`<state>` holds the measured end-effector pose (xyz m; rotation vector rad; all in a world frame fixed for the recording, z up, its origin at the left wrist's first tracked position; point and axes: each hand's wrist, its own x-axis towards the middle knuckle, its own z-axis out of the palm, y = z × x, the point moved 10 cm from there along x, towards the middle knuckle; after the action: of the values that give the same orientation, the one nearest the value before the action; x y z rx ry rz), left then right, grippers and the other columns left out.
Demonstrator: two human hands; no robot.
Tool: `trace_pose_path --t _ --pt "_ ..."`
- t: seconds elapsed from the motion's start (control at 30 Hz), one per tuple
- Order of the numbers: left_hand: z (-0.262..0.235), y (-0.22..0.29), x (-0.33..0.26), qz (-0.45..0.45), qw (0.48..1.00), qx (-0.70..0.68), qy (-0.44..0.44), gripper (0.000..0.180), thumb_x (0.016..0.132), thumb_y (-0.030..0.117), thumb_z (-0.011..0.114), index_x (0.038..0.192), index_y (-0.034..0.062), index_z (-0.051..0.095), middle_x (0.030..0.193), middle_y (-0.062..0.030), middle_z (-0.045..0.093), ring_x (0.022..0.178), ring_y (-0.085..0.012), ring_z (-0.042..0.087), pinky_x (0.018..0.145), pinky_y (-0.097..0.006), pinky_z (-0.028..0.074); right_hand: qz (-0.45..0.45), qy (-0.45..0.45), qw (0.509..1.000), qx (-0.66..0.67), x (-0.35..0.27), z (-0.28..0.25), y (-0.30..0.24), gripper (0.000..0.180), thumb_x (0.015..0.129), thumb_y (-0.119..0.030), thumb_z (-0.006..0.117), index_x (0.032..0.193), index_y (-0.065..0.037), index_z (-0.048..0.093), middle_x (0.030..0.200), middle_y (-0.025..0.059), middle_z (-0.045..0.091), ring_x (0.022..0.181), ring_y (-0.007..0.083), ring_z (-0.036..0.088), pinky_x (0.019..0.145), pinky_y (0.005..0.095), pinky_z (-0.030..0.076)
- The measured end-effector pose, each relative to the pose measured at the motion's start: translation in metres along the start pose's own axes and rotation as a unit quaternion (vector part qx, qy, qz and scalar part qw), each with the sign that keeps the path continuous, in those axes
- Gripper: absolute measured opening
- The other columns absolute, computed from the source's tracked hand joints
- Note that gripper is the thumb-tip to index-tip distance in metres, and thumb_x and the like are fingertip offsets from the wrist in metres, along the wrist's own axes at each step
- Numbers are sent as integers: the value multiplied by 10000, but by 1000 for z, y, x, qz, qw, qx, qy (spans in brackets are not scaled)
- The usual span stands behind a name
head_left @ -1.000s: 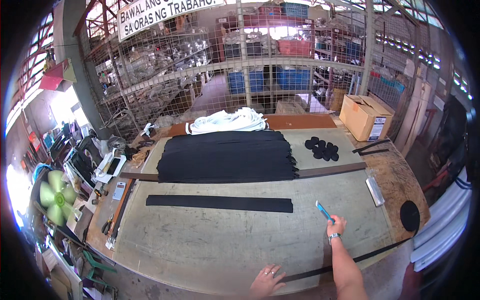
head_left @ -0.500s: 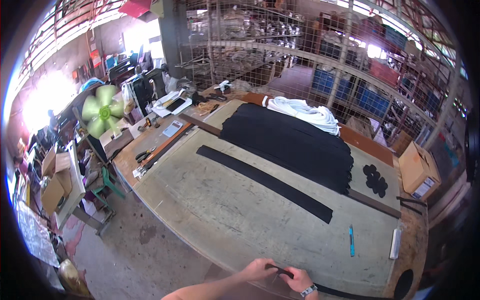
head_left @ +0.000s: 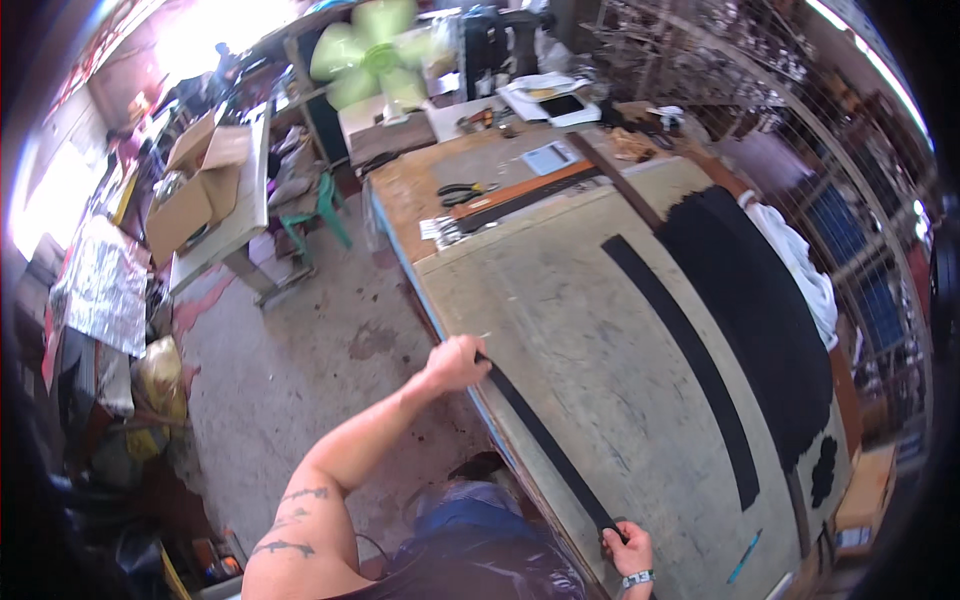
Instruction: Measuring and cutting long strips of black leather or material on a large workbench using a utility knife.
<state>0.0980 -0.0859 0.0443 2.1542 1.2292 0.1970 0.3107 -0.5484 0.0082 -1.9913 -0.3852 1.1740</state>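
A long black strip (head_left: 545, 445) lies along the near edge of the worktable (head_left: 600, 330). My left hand (head_left: 455, 362) grips its far end at the table's edge. My right hand (head_left: 626, 545), with a wristband, is shut on the strip's other end near the bottom of the view. A second long black strip (head_left: 690, 360) lies farther in on the table. Beyond it sits a wide stack of black material (head_left: 760, 310).
A white cloth (head_left: 800, 265) lies past the black stack. A blue pen (head_left: 745, 557) and small black round pieces (head_left: 825, 470) lie at the right. Pliers (head_left: 465, 189) and an orange ruler (head_left: 520, 190) lie at the table's far end. A green fan (head_left: 375, 45) and cardboard boxes (head_left: 195, 195) stand beyond.
The view has swung left along the table. My left hand has slid out along the near strip to its far end, while my right hand stays on the other end.
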Motion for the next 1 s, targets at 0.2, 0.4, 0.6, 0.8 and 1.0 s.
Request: trace_pose_path --t 0.2,0.4,0.6,0.8,1.0 --pt "-83 -63 55 5 983 -9 181 333 773 190 783 1049 80 633 961 -143 642 973 -350 618 840 -451 499 -29 13 999 -32 33 57 -36 88 931 -77 672 922 0 630 734 35 673 593 87 603 557 245 496" --pt "-60 -33 14 115 934 55 335 518 774 332 807 1200 82 651 1311 -106 541 1224 -332 486 986 -462 403 -20 42 998 -50 37 70 -39 107 942 -79 661 969 10 610 745 44 674 613 88 612 572 246 506" --pt "-64 -44 27 76 942 67 320 567 805 354 786 1274 68 642 1438 -69 503 1350 -349 393 1082 -491 314 -17 32 997 -62 37 85 -50 116 947 -81 661 992 13 609 762 50 677 626 88 620 594 244 520" --pt "-77 -56 48 75 943 100 310 550 845 345 756 1310 80 631 1454 -57 513 1379 -352 375 1108 -488 298 -28 19 998 -49 53 104 -68 119 952 -84 661 1007 11 614 777 44 681 640 87 622 606 245 523" --pt "-82 -60 58 69 945 105 301 554 854 356 751 1320 83 628 1464 -60 512 1399 -347 366 1125 -488 291 -23 18 998 -49 61 108 -80 127 954 -88 661 1018 12 615 783 40 679 649 85 619 608 248 519"
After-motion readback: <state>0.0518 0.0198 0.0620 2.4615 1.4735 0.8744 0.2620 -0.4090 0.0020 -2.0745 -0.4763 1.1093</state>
